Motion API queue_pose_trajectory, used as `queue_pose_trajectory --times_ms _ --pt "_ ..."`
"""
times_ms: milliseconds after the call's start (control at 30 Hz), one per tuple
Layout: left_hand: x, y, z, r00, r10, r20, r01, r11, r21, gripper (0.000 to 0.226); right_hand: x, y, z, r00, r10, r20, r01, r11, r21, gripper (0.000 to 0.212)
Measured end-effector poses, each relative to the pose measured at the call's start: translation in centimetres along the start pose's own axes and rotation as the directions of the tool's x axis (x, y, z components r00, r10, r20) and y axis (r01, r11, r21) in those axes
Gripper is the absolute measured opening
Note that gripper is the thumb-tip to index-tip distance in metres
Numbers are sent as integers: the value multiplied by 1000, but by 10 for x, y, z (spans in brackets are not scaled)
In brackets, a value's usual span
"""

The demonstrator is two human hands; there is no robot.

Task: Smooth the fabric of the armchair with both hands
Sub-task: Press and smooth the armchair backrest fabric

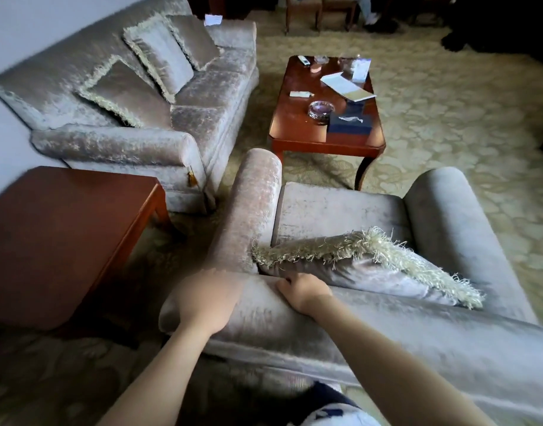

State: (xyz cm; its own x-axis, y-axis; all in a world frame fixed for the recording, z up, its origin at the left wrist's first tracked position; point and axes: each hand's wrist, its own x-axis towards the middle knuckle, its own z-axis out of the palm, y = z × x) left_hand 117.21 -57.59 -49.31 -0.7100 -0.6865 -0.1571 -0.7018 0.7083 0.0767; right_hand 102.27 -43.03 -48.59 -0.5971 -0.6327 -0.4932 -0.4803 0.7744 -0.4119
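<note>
The person stands behind the armchair (387, 333), which fills the lower right part of the view, and both bare forearms reach over its rounded top back edge. The left hand (207, 299) lies on the left corner of this back edge; it is blurred, so I cannot tell if its fingers are straight or bent. The right hand (304, 292) is just beside it, with the fingers curled over the front side of the back edge, gripping the fabric there. The fabric is a grey-beige velvet with a soft shine, and both armrests are thick rolls. A square cushion (371, 272) of the same velvet, with a long pale fringe on its borders, leans tilted against the backrest, touching the right hand's fingertips. To the left stands a side table (64, 235) of smooth red-brown wood. Behind it is a sofa (116, 146) in crushed velvet, carrying three fringed pillows (162, 53). The coffee table (298, 130), glossy red-brown wood, stands on a pale patterned carpet (448, 103). Near its front edge are a round glass ashtray (321, 109), its content not clear, and a dark tissue box (350, 126) with a white tissue coming out. White papers (347, 86) lie toward the far right corner.
</note>
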Motion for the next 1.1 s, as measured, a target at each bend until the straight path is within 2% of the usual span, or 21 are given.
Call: queue_pose_trajectory --times_ms 233,367,433,533,633,700,900,1100 --pt "-8 0 -3 998 -4 63 1 999 39 59 -32 20 -2 997 -17 -73 10 995 -95 58" --pt "-9 26 -10 973 -118 198 102 991 89 67 -52 42 -12 996 -52 -76 44 993 -106 64" --pt "-15 62 -8 968 -91 233 70 993 95 70 -63 63 -20 997 -43 -66 35 993 -111 63" --pt "-30 135 0 961 88 261 -108 992 65 70 -79 109 -39 998 14 -62 -20 994 -106 58" --pt "-49 219 11 911 276 305 -298 954 27 72 -99 174 -58 996 52 -72 -59 994 -96 53" --pt "-68 274 19 882 352 314 -377 926 21 74 -117 226 -69 995 55 -86 -65 991 -114 52" --pt "-105 398 38 875 368 314 -382 924 -18 78 -156 356 -105 969 169 -182 -195 972 -134 51" --pt "-114 450 47 862 303 406 -335 942 10 78 -165 397 -114 980 137 -146 -154 982 -111 53"
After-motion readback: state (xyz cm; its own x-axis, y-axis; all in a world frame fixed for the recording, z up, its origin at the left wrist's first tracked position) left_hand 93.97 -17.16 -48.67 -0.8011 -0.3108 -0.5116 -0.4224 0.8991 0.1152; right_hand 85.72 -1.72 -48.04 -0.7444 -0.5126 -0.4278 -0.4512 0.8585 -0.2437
